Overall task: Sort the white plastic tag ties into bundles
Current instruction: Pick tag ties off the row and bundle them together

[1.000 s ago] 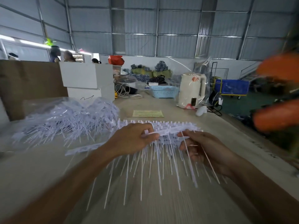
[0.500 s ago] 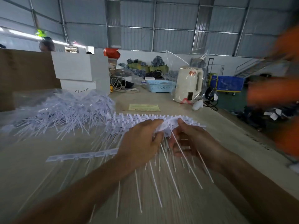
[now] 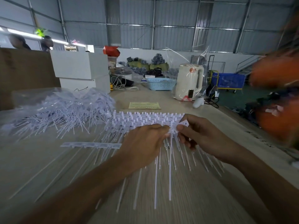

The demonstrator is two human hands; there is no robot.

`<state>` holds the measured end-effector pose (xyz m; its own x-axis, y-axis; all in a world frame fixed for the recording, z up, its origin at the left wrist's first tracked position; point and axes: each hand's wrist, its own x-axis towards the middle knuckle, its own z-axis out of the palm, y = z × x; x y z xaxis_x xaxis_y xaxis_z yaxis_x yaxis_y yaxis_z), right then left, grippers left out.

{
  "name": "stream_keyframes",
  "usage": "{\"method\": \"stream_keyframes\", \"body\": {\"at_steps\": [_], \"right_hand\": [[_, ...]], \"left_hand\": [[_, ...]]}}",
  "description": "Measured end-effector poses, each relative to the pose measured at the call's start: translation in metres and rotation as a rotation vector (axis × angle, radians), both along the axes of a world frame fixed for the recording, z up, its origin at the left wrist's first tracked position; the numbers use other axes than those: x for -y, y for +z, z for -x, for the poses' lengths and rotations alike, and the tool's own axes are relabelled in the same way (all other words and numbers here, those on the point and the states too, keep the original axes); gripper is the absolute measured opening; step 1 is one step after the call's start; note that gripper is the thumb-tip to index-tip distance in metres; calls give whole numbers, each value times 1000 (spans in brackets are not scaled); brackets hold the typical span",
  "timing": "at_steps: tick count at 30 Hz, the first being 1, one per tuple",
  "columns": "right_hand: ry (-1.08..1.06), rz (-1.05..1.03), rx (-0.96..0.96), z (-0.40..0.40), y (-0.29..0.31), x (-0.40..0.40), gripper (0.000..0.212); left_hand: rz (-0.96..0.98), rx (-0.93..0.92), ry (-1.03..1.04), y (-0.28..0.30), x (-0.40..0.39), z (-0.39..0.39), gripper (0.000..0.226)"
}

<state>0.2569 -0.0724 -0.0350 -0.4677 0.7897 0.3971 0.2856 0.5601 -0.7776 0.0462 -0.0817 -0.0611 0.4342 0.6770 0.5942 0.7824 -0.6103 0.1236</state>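
Where the two hands meet over the worktop [image 3: 202, 183], the left hand [image 3: 142, 147] has its fingers curled down onto the head end of a comb of white plastic tag ties [image 3: 145, 120], and the right hand [image 3: 203, 138] pinches the same white piece between thumb and forefinger, a small flat tab with a hole showing just above its thumb; so each grip is closed on the ties rather than slack. The stacked combs lie directly beyond both grips, their blocky heads in rows, and their long thin tails run back under the hands and fan out toward the person; a single strip of ties [image 3: 91, 145] lies flat on the worktop to the left of the left grip, and a loose heap in a clear plastic bag [image 3: 64, 109] sits farther left and beyond. These ties look very light, springy and thin; the tails would likely bend, splay and tangle if pulled, and the smooth plastic may slip, so the firmer hold is probably at the joined heads, not the tails. A yellow paper slip [image 3: 144, 105] lies beyond the grips, its print too small to read; the white kettle [image 3: 189, 83] carries a red round mark, illegible; dark writing on the worktop to the right of the right grip is too blurred to make out.
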Motion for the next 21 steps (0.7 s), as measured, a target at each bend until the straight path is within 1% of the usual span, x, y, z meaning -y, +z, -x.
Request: {"method": "stream_keyframes", "body": {"at_steps": [2, 4, 6, 9, 11, 13, 14, 15, 16, 17, 18, 19, 20, 21], "right_hand": [[-12, -132, 110, -3, 1, -1, 20], [-53, -223, 156, -4, -1, -4, 18], [-151, -294, 176, -8, 0, -9, 17], [-272, -364, 229, -14, -1, -14, 28], [-297, -402, 259, -14, -6, -17, 18], [-419, -456, 291, -16, -8, -25, 10], [-527, -464, 285, -21, -7, -29, 11], [-624, -440, 228, -28, -5, -32, 10], [-677, -388, 133, -36, -3, -33, 9], [-663, -313, 31, -43, -2, -32, 6], [-598, -220, -42, -46, -2, -30, 5], [-504, -137, -76, -43, -3, -27, 11], [-407, -101, -57, -37, -4, -24, 15], [-330, -106, 0, -29, -6, -21, 16]], "left_hand": [[103, 66, -61, 0, -4, 0, 34], [145, 134, -102, 0, -7, 0, 35], [108, 145, -122, 2, -6, 0, 33], [21, 88, -105, 5, -3, -3, 18], [-4, 56, -81, 7, -2, -4, 17], [-27, 56, -104, 5, 1, -3, 21], [-62, 46, -116, 3, 4, -4, 24], [-105, 25, -121, 2, 7, -5, 27], [-140, 16, -127, 0, 9, -8, 28], [-150, 31, -131, 1, 9, -11, 28], [-132, 69, -134, 2, 8, -13, 28], [-87, 125, -140, 3, 7, -15, 28], [-33, 187, -148, 4, 5, -16, 29], [10, 243, -150, 4, 4, -16, 28]]}}
